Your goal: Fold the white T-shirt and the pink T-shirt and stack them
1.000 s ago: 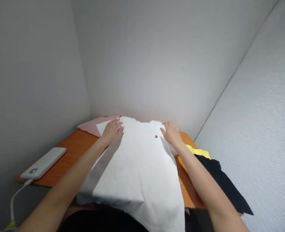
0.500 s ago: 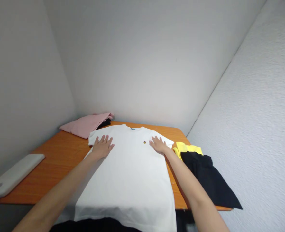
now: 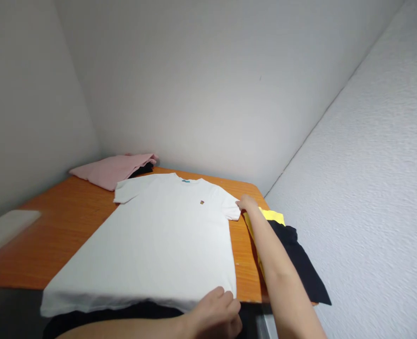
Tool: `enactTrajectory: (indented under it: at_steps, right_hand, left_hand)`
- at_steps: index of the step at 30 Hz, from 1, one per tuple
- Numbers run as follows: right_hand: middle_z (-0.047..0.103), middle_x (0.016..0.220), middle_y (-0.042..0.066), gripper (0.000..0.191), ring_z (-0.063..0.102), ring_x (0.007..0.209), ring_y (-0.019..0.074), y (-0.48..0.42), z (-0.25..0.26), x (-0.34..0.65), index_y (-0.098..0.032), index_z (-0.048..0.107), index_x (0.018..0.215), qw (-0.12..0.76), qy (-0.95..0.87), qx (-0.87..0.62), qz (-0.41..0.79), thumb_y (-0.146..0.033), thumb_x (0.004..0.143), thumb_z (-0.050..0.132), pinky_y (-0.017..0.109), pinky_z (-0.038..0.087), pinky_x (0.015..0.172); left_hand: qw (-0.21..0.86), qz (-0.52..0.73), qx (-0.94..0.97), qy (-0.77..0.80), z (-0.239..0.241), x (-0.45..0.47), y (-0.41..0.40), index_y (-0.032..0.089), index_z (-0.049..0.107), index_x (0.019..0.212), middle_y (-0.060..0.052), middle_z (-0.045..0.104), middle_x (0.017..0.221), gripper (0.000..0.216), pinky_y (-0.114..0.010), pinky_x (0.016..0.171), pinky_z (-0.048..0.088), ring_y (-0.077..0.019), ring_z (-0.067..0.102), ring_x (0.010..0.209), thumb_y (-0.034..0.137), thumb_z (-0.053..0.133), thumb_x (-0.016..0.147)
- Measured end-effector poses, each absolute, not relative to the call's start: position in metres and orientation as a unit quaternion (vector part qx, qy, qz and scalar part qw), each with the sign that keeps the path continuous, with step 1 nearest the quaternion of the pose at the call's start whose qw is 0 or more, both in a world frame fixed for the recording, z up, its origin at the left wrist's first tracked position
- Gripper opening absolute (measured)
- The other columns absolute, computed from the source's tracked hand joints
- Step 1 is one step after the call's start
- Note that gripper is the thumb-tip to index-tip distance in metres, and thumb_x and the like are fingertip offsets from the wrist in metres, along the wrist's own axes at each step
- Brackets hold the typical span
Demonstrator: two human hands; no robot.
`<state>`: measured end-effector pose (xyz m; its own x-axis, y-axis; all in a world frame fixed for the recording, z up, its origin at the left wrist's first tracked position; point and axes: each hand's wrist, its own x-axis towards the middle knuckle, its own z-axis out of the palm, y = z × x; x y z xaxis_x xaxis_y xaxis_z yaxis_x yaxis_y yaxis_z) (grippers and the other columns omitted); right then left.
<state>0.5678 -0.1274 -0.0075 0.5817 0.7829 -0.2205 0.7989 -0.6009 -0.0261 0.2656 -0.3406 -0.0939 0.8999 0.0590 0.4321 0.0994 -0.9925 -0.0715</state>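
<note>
White T-shirt (image 3: 159, 240): flat, front up, on orange table (image 3: 53, 226). Right hand (image 3: 246, 203) pinches sleeve edge; left hand (image 3: 215, 313) grips hem corner, keeping that side taut. Pink garment (image 3: 111, 168) beyond.

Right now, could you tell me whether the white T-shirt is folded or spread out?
Spread out. The white T-shirt lies flat and face up on the orange table, both sleeves out, its hem hanging over the near edge.

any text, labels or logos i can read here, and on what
No readable text anywhere.
White T-shirt: small chest emblem, too small to read.
Same shirt: blue neck label, too small to read.
Pale device at the table's left edge: blurred, no marking legible.
</note>
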Motion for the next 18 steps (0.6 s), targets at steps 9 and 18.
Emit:
enactTrajectory:
  at_steps: [9, 18]
  right_hand:
    - [0.064, 0.11, 0.006, 0.031, 0.064, 0.092, 0.0171, -0.118, 0.015, 0.588, -0.015, 0.06, 0.116, -0.144, 0.447, 0.875, -0.12, -0.038, 0.095, 0.058, 0.036, 0.056, 0.079]
    - [0.064, 0.109, 0.006, 0.028, 0.064, 0.091, 0.0165, -0.128, 0.057, 0.582, -0.015, 0.061, 0.113, -0.262, 0.395, 0.873, -0.116, -0.035, 0.094, 0.06, 0.035, 0.056, 0.078]
  left_hand:
    - [-0.132, -0.133, -0.982, -0.038, -0.079, 0.273, -0.333, 0.025, 0.058, 0.084, -0.001, 0.062, 0.081, 0.024, -0.029, 0.049, 0.033, -0.0165, 0.056, 0.066, 0.048, 0.065, 0.082]
    - [-0.602, -0.218, -0.761, -0.098, 0.002, 0.241, -0.326, 0.021, 0.07, 0.091, 0.002, 0.053, 0.083, 0.021, -0.015, 0.06, 0.042, -0.0062, 0.048, 0.064, 0.017, 0.066, 0.071]
